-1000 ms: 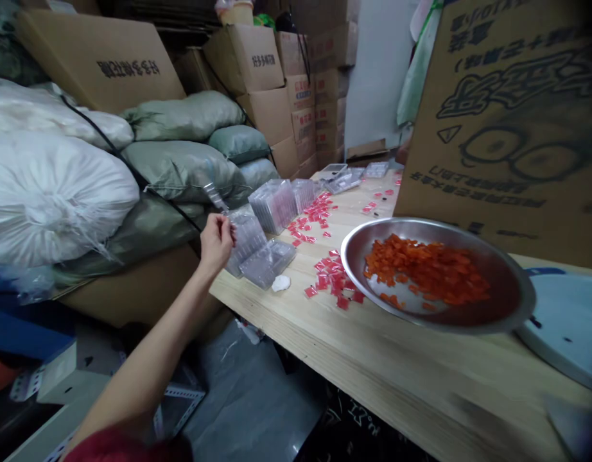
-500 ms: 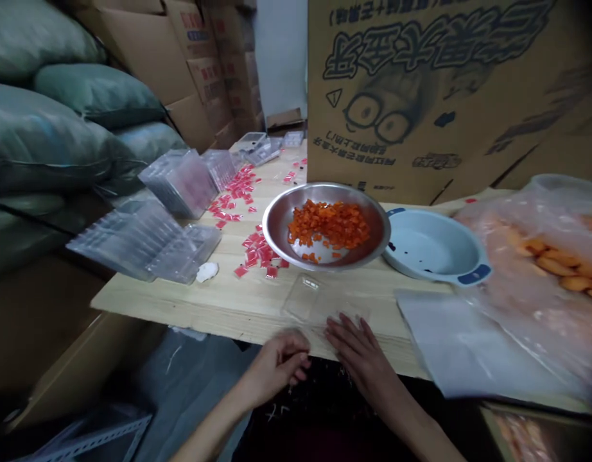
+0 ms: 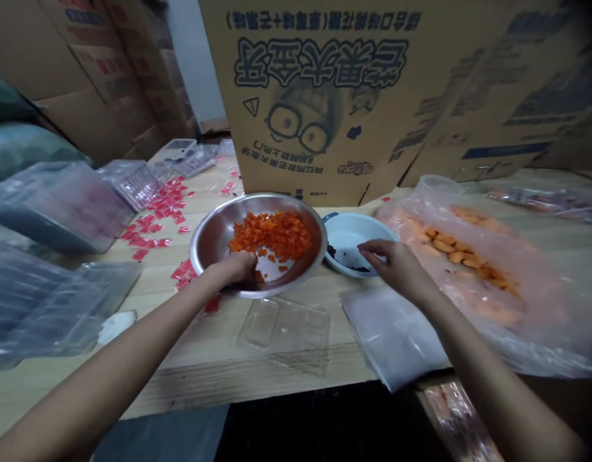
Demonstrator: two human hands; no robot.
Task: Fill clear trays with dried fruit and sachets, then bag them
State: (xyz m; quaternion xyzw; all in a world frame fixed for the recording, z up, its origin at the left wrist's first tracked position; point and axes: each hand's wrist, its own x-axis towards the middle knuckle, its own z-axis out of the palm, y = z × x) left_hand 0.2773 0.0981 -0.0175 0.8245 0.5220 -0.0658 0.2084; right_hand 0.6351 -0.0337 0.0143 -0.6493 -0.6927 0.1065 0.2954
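My left hand (image 3: pixel 241 266) reaches over the near rim of the steel bowl (image 3: pixel 207 276), its fingers curled down inside. Small bright orange pieces (image 3: pixel 271 234) are heaped in that bowl; what the fingers hold is hidden. To the right, above the pale blue basin (image 3: pixel 358 224), hangs my right hand (image 3: pixel 395 264) with its fingers drawn together, and anything between them is too small to make out. Small black bits (image 3: pixel 344 262) lie in the basin. Nearest me on the table is an open clear plastic box (image 3: pixel 284 330), in front of the steel bowl.
Red packets (image 3: pixel 168 202) are scattered on the left near stacked clear boxes (image 3: pixel 60 205). A white lump (image 3: pixel 117 326) lies by the stacks. A plastic bag of orange pieces (image 3: pixel 474 256) and white plastic sheets (image 3: pixel 395 330) are on the right. A large carton (image 3: pixel 315 160) stands behind.
Both hands have left the clear box at the table edge. The left moved forward into the steel bowl, the right to the blue basin. The view has swung right.
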